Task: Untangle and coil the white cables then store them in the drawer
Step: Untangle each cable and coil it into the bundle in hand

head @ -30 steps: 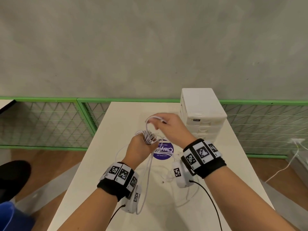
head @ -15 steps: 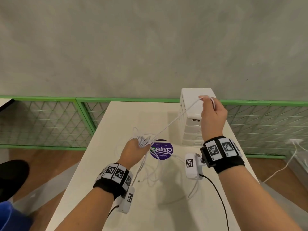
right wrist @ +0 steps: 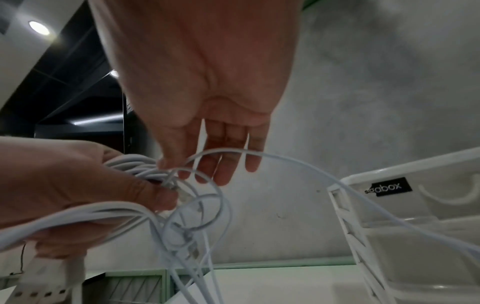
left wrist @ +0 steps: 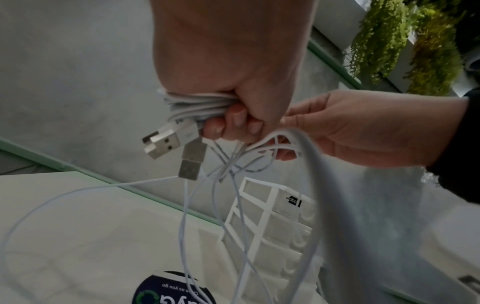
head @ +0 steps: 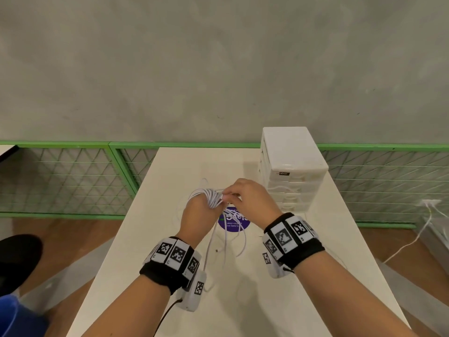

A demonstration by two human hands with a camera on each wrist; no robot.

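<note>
The white cables point(head: 211, 197) are wound in a bundle round my left hand point(head: 195, 215), which grips them above the table's middle. In the left wrist view the curled fingers point(left wrist: 233, 121) hold the bundle point(left wrist: 197, 102), and two USB plugs point(left wrist: 168, 142) stick out below it. My right hand point(head: 233, 193) is against the bundle and pinches a strand point(right wrist: 179, 170) between thumb and fingertips. Loose strands point(head: 226, 242) hang from both hands down to the table. The white drawer unit point(head: 291, 166) stands at the back right with its drawers closed.
The pale table point(head: 243, 302) carries a round purple sticker point(head: 234, 224) under the hands. A green mesh fence point(head: 73, 176) runs behind and left of the table. Another white cord point(head: 413, 242) lies on the floor at the right.
My right hand was raised by the drawer unit with a taut strand. It has come back down to my left hand, and the strand now lies at the bundle.
</note>
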